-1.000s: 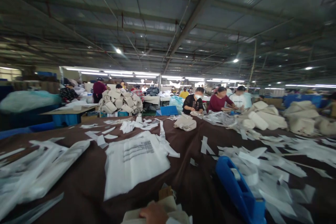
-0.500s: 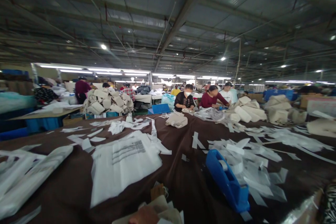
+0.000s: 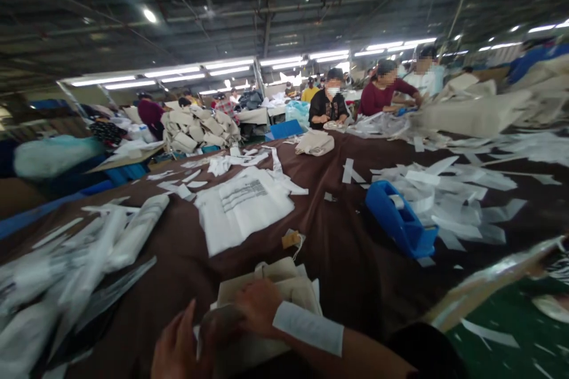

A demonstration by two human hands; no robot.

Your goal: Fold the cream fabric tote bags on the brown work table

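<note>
A folded beige cloth bag lies on the brown table cloth at the near edge. My right hand rests on it with the fingers curled over its near end; a white band wraps that wrist. My left hand is just left of the bag, fingers apart, beside a blurred greyish sheet between the two hands. A small tan tag with a string lies just beyond the bag.
A blue tape dispenser stands to the right among several white paper strips. A white printed plastic bag lies ahead, clear plastic bags at left. Co-workers sit across the table. Green floor lies at right.
The view has tilted down and swung right. Both my hands and the whole beige bag have come into view; before, only the top of one hand showed at the bottom edge.
</note>
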